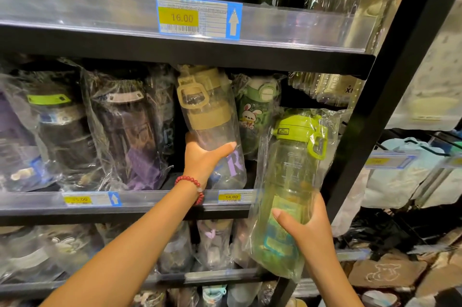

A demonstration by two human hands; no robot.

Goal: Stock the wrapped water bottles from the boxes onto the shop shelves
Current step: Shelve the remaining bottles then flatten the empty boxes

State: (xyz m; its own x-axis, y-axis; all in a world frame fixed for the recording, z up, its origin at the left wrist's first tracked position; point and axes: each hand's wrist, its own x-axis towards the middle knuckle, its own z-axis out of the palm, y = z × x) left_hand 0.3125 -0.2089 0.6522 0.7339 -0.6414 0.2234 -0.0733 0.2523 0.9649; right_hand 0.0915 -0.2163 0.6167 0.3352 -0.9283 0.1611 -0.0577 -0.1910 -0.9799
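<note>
on the middle shelf point(160, 198), two dark wrapped bottles point(125, 129) stand at the left end. the left hand point(203, 156) grasps one tan-capped bottle point(208, 116), tilted. a bunny bottle point(255, 109) stands behind it. the right hand point(308, 225) grasps one green bottle point(291, 181) before the shelf's right edge, beside the black post point(375, 96).

Head camera — close, facing the shelves point(175, 209) — angled slightly downward.

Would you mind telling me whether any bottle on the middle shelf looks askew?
Yes: the tan-lidded bottle held by the left hand leans left, its cap nearly under the shelf above, while the neighbouring bunny bottle stands roughly upright.
</note>
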